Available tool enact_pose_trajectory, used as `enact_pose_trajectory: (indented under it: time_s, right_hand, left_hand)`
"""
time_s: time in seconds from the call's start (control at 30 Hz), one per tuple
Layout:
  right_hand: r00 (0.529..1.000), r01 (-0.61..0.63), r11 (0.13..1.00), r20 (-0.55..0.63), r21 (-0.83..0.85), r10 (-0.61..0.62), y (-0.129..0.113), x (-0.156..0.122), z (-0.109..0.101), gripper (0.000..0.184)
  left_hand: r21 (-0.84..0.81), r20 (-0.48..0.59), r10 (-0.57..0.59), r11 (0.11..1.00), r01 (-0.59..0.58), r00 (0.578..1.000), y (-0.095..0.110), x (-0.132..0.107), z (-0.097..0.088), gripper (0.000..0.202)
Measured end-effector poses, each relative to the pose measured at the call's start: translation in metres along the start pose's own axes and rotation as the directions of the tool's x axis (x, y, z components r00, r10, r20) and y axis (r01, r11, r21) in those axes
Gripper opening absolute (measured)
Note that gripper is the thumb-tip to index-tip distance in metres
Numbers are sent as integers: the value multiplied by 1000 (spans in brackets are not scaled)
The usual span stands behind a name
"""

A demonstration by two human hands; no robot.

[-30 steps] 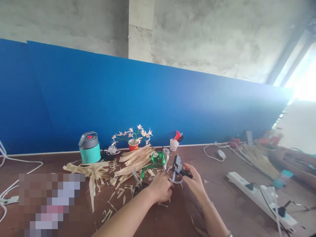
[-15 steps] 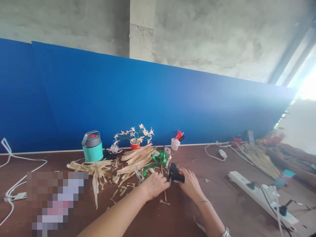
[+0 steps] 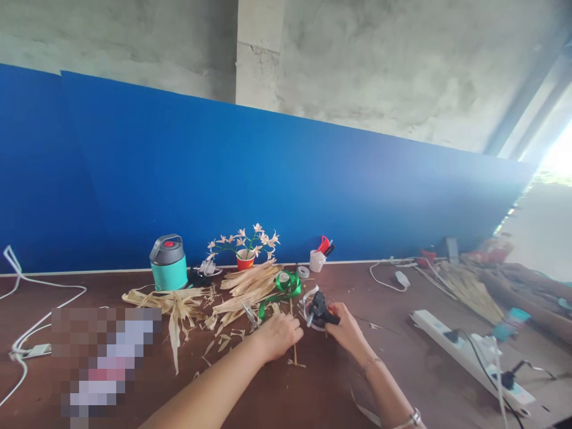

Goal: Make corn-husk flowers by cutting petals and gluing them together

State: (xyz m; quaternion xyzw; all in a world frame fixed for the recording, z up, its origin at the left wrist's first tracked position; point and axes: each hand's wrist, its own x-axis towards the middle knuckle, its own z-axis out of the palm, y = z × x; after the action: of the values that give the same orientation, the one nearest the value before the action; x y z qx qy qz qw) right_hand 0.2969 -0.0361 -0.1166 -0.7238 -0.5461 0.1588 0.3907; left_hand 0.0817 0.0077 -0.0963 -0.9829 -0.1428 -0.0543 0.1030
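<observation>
My right hand [image 3: 347, 331] has its grip closed round the handle of the black glue gun [image 3: 320, 307], with the nozzle tipped down and to the left. My left hand [image 3: 277, 335] lies just beside it with the fingers curled. As far as I can tell, that grip is pinched on the thin stick [image 3: 294, 353], which shows above and below the knuckles and lies nearly straight away from me on the tabletop [image 3: 313, 390].

A second ago I had the gun raised upright, clear of the wood. Half a second ago it lay low and almost flat by my left fingers. Now it is tilted again, and the nozzle is close to the stick, just right of it. The left hand has hardly shifted, so gun and stick have been brought together while the stick is held down.

Just behind the hands is a curl of green ribbon [image 3: 286, 285]. Dried husk strips [image 3: 245, 290] spread to its left, with cut scraps scattered round them. Further back, against the blue board, stand a teal jar [image 3: 168, 266], a small pot of paper flowers [image 3: 243, 255] and a white cup [image 3: 317, 260] with pens in it. Well to my right lies a white power strip [image 3: 465, 348] with plugs in it.
</observation>
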Motion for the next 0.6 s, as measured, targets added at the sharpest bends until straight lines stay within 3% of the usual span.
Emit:
enact_pose_trajectory:
  time_s: [0.1,0.17,0.37,0.6]
  right_hand:
    - [997,41,994,-74,103,-34,1,3,-3,38]
    - [993,56,997,-111,58,-50,-1,0,-5,37]
    - [994,75,981,86,-178,-60,-4,-21,1,40]
    - [994,99,953,82,-288,-78,0,-17,6,38]
  left_hand:
    - [10,-13,-9,1000,9,1000,-1,2,4,14]
    - [24,-32,-6,1000,7,999,-3,2,6,13]
    - [66,-79,71,996,-66,994,-6,-5,1,10]
    - [48,-148,103,994,-97,984,-4,-19,-8,11]
